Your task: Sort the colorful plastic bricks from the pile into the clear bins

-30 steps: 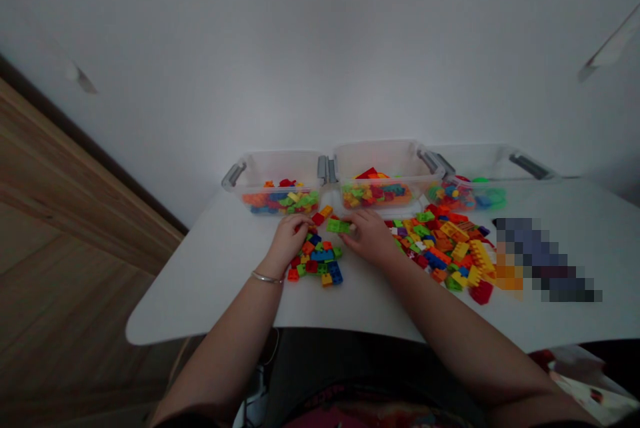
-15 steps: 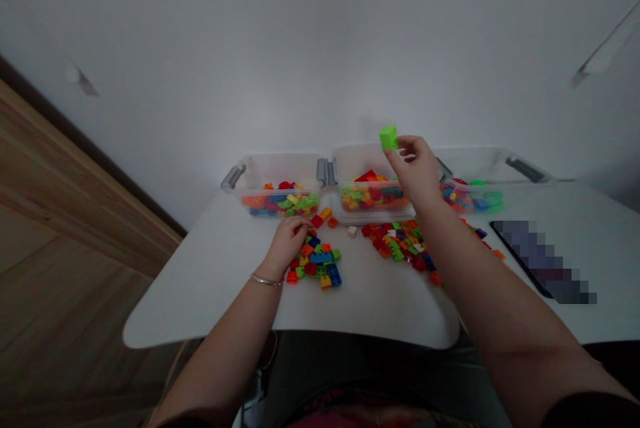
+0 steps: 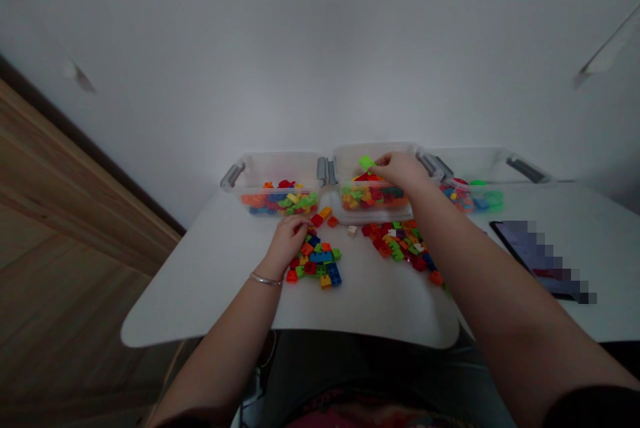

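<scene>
Lime-green plastic brick [image 3: 366,163], pinched in a narrow grip by the thumb and fingertips [image 3: 377,161] of the right hand [image 3: 400,171], above the multicoloured bricks [image 3: 373,197] in the middle clear plastic bin [image 3: 375,155]. The left hand [image 3: 287,241], with a metal bangle [image 3: 265,279] at its wrist, rests at the top of a loose brick pile [image 3: 317,261]; its fingers [image 3: 303,223] are curled and close together, but whether they hold a brick cannot be told. A second loose pile [image 3: 395,245] lies beneath and beside the right forearm [image 3: 450,248]. Risks: a brick released from this height could bounce off the heap and over the bin rim, and a low forearm could sweep the second pile. Loose red brick [image 3: 317,220] lies near the bins, where a knuckle could nudge it. The white table [image 3: 200,301] also bears a left clear bin [image 3: 280,168], a right clear bin [image 3: 470,161] and a pixelated tablet [image 3: 540,258]. Beyond are a white wall [image 3: 320,48] and, at left, a wooden floor [image 3: 75,248].
</scene>
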`<state>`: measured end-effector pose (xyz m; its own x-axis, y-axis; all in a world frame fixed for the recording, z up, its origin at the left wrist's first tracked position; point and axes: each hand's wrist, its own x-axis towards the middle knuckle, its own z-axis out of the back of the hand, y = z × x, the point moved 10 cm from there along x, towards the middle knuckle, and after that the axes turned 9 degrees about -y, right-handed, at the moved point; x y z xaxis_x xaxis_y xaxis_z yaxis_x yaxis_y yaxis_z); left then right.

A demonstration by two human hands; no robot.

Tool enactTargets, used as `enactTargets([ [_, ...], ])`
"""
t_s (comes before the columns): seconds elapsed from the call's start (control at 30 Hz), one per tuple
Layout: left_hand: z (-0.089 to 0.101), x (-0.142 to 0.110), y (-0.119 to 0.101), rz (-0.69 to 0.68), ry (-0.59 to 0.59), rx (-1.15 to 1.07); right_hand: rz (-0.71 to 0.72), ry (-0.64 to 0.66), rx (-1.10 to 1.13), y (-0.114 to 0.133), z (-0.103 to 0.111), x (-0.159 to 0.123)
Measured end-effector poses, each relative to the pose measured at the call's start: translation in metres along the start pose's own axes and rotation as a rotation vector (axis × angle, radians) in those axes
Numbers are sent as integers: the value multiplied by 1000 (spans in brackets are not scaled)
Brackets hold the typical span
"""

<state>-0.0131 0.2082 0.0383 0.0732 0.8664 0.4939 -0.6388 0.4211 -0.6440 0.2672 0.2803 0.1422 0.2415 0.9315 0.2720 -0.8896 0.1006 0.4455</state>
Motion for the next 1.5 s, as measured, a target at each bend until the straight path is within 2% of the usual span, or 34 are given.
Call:
enactTargets([
  [0.17, 2, -1, -5, -3, -10, -2, -19, -21, -24, -1, 1, -1],
  [0.33, 3, 0, -6, 5, -11, -2, 25, -112, 78, 1, 7, -1],
  [0.43, 3, 0, -5, 6, -5, -4, 113, -245, 213, 5, 20, -5],
  [0.5, 3, -1, -5, 1, -1, -1, 213, -380, 329, 10, 33, -16],
  [0.6, 3, 0, -5, 2, -5, 3, 338, -590, 454, 13, 52, -47],
  [0.67, 3, 0, -5, 10, -11, 3, 370, -651, 474, 13, 53, -71],
  [0.73, 3, 1, -6, 15, -14, 2, 412, -607, 462, 17, 43, -93],
  [0.87, 1, 2, -7, 11, -1, 11, 533, -374, 388, 31, 1, -127],
  [0.97, 1, 2, -7, 11, -2, 16, 557, -236, 271, 34, -32, -140],
  [1.07, 1, 2, -6, 17, -13, 11, 566, -151, 134, 33, -54, -146],
  [1.2, 1, 1, -8, 11, -7, -2, 570, -115, 16, 31, -65, -147],
  [1.5, 0, 1, -7, 4, -3, -11, 567, -70, -62, 28, -72, -148],
])
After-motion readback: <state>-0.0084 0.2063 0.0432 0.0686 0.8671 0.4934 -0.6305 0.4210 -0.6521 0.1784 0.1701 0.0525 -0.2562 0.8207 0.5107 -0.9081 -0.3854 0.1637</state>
